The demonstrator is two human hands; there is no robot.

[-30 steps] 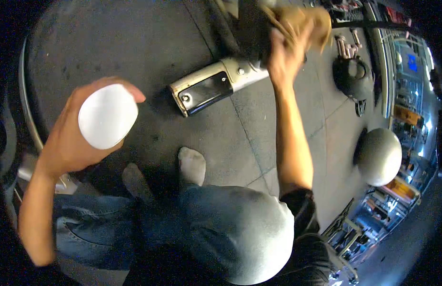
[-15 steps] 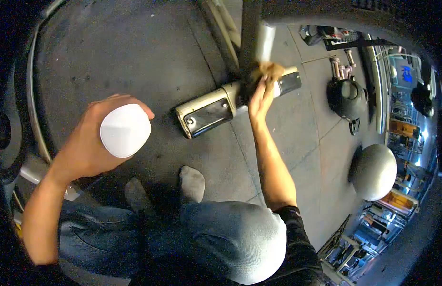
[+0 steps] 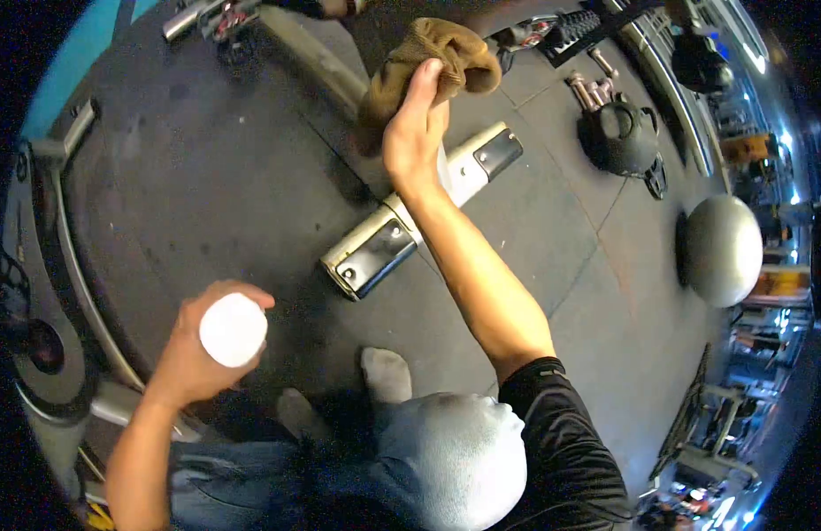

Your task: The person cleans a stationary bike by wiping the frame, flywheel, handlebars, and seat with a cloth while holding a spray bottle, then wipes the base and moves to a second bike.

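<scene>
My left hand is wrapped round a white round-topped container, seen almost straight from above, so its lower body is hidden. The hand is over the dark floor, to the left of my feet. In my right hand is a brown cloth, bunched with the thumb on top. That arm reaches up across the metal foot bar of a gym machine, a pale bar with black end plates. The cloth overlaps the machine's dark upright frame in this view.
A dark kettlebell-like weight and small dumbbells lie on the floor to the right. Farther right is a grey exercise ball. A curved machine frame runs along the left. My socked feet are below.
My right hand and the cloth have moved up and left, away from the foot bar. My left hand with the container appears lower. The whole view has shifted.
</scene>
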